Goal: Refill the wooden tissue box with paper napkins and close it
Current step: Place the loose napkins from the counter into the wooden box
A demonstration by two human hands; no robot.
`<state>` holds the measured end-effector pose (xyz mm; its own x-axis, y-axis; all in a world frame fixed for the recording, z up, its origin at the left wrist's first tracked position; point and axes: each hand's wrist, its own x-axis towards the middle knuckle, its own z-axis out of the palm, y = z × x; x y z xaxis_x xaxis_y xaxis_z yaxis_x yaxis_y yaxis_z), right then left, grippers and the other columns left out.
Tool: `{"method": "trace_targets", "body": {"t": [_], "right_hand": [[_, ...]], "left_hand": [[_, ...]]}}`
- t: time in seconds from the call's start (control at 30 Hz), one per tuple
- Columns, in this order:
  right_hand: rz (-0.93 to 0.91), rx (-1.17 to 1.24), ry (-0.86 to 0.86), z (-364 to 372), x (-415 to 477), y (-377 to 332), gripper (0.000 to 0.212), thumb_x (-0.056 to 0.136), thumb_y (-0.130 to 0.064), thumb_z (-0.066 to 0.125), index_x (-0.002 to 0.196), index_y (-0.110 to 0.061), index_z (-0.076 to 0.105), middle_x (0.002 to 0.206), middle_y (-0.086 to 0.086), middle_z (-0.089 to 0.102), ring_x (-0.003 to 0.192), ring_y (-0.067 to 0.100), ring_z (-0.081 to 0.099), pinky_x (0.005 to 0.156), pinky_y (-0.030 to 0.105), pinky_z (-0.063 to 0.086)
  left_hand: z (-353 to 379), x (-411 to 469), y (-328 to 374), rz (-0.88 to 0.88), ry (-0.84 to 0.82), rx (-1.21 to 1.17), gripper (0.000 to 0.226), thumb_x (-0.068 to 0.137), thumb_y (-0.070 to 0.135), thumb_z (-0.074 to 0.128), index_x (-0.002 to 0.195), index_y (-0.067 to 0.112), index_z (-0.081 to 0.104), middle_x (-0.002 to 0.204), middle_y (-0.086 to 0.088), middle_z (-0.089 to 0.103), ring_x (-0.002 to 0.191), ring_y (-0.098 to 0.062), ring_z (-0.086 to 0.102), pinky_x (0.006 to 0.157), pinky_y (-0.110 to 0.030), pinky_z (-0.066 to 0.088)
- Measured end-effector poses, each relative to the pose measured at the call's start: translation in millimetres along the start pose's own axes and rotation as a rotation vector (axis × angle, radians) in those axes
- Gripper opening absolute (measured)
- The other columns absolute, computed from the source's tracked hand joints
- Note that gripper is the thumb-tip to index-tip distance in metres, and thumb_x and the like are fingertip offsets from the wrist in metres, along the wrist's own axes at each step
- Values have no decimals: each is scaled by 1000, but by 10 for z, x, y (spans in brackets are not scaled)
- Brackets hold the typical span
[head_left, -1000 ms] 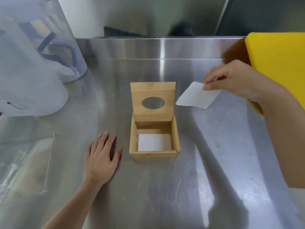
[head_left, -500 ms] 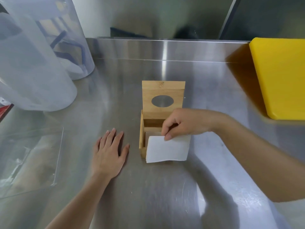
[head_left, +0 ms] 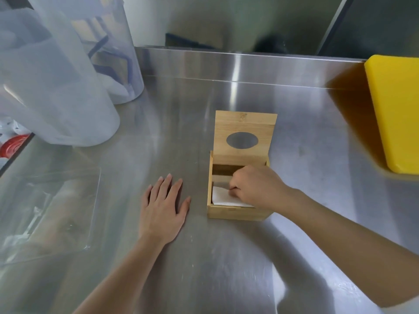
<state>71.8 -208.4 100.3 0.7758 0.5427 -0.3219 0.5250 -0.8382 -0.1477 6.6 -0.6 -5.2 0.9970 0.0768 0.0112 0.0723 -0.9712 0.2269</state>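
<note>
The wooden tissue box (head_left: 235, 213) stands on the steel table, its hinged lid (head_left: 244, 123) upright with an oval hole. White paper napkins (head_left: 221, 197) lie inside. My right hand (head_left: 256, 185) reaches into the box from the right, fingers curled down on the top napkin. My left hand (head_left: 162, 208) rests flat on the table just left of the box, fingers spread, holding nothing.
Two large translucent plastic containers (head_left: 56, 87) stand at the back left. A clear plastic tray (head_left: 45, 214) lies at the left edge. A yellow board (head_left: 396, 109) sits at the right. The steel table (head_left: 204, 268) has a raised back rim.
My right hand carried a napkin from the right side over to the box and lowered it inside. My left hand stayed flat beside the box.
</note>
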Motion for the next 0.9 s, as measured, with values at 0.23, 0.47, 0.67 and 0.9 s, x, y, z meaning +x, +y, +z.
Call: {"method": "trace_targets", "body": {"t": [0.23, 0.47, 0.67, 0.9], "right_hand": [[50, -53, 25, 52, 45, -38, 23, 94, -23, 46, 92, -12, 66, 88, 8, 67, 80, 28, 61, 68, 36, 51], [78, -100, 97, 118, 105, -20, 15, 91, -11, 48, 88, -12, 62, 77, 6, 57, 76, 29, 60, 66, 37, 52], [66, -86, 152, 117, 106, -21, 27, 96, -31, 42, 97, -10, 60, 92, 9, 68, 85, 31, 63, 61, 34, 42], [41, 104, 197, -81, -63, -6, 31, 95, -39, 41, 99, -18, 63, 88, 1, 67, 80, 22, 57, 66, 34, 45]], "left_hand": [[15, -2, -16, 11, 4, 4, 61, 87, 56, 19, 138, 26, 37, 150, -3, 35, 141, -21, 23, 114, -38, 11], [31, 1, -25, 18, 3, 2, 61, 88, 55, 19, 139, 26, 35, 151, -3, 32, 141, -21, 21, 114, -38, 9], [38, 12, -42, 28, 4, 12, 59, 89, 55, 21, 139, 27, 34, 151, -3, 33, 141, -22, 21, 114, -37, 8], [46, 1, -53, 36, -12, 7, 60, 88, 55, 20, 139, 26, 35, 151, -4, 33, 141, -22, 22, 114, -39, 12]]}}
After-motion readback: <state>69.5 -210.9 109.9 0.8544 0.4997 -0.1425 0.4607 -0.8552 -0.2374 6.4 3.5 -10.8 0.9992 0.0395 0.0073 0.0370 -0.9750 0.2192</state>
